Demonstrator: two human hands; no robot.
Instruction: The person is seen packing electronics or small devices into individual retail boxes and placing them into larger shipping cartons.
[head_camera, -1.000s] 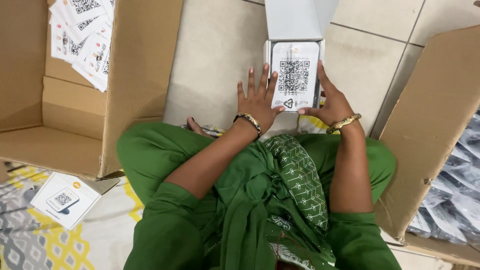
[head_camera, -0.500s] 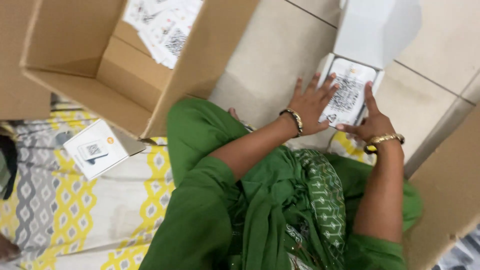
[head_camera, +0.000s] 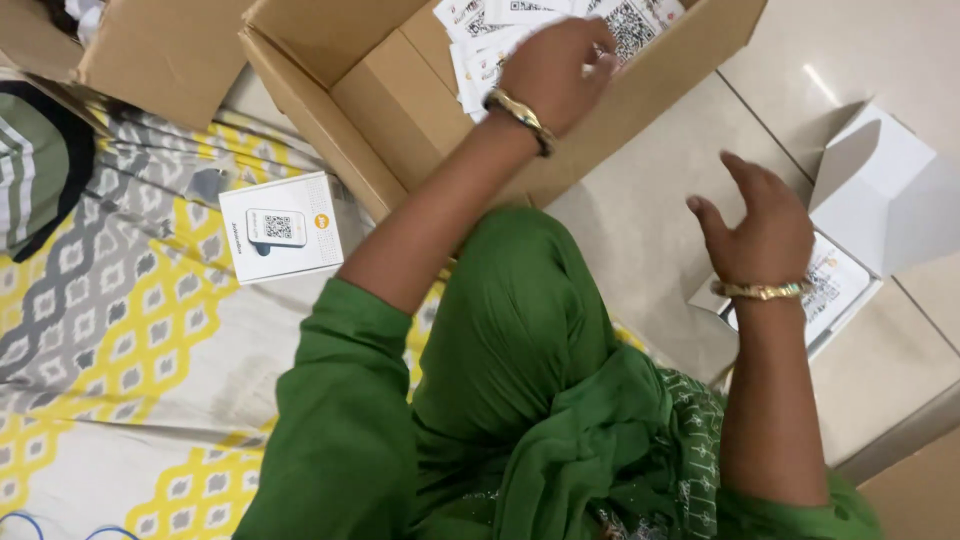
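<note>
My left hand (head_camera: 560, 75) has left the open white box (head_camera: 850, 260) and now lies spread on the printed cards (head_camera: 500, 40) inside the cardboard carton (head_camera: 400, 100), none gripped yet. My right hand (head_camera: 765, 235) hovers released over that box on the floor (head_camera: 640, 210); the next card is being fetched

Cardboard box (head_camera: 420, 110) lying at twelve o'clock, printed cards (head_camera: 560, 25) sitting inside; small closed box (head_camera: 282, 228) resting on mat (head_camera: 120, 340) at nine o'clock; open box (head_camera: 870, 215) sitting on floor (head_camera: 640, 220) at three o'clock.
</note>
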